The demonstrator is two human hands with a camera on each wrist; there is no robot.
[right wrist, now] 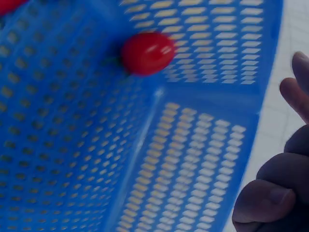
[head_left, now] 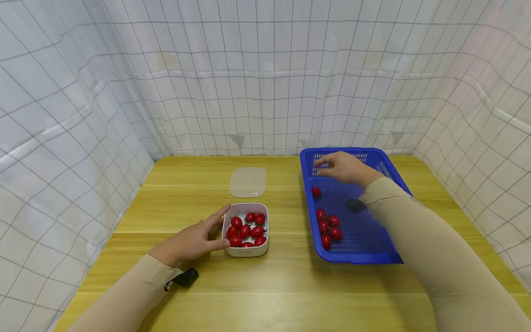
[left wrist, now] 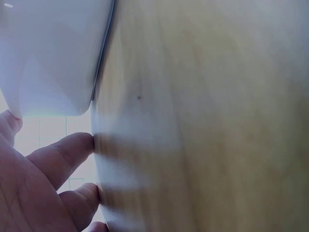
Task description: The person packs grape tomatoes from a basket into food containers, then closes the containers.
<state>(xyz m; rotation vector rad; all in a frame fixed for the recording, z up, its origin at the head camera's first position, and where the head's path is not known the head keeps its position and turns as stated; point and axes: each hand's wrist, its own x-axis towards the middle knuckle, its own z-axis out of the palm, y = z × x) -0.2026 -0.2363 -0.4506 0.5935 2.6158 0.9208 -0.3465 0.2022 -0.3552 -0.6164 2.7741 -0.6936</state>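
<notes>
My left hand [head_left: 198, 237] rests at the left side of a small white container [head_left: 247, 251], its index finger and thumb spread along the rim. Several red cherry tomatoes [head_left: 244, 230] fill that container's floor. In the left wrist view, the fingers [left wrist: 65, 157] lie beside the white wall, some meeting the wooden table. Over the far part of a blue basket [head_left: 306, 203] hovers my right hand [head_left: 346, 167], fingers loosely bent, nothing held. A lone cherry tomato [right wrist: 147, 53] lies by the basket wall in the right wrist view; several more tomatoes [head_left: 333, 221] sit along its left side.
Behind the container lies a translucent lid [head_left: 248, 181], flat on the wooden table [head_left: 282, 295]. White grid-patterned curtains [head_left: 265, 83] close off the back and both sides. The basket's raised rim [head_left: 356, 259] stands right of the container.
</notes>
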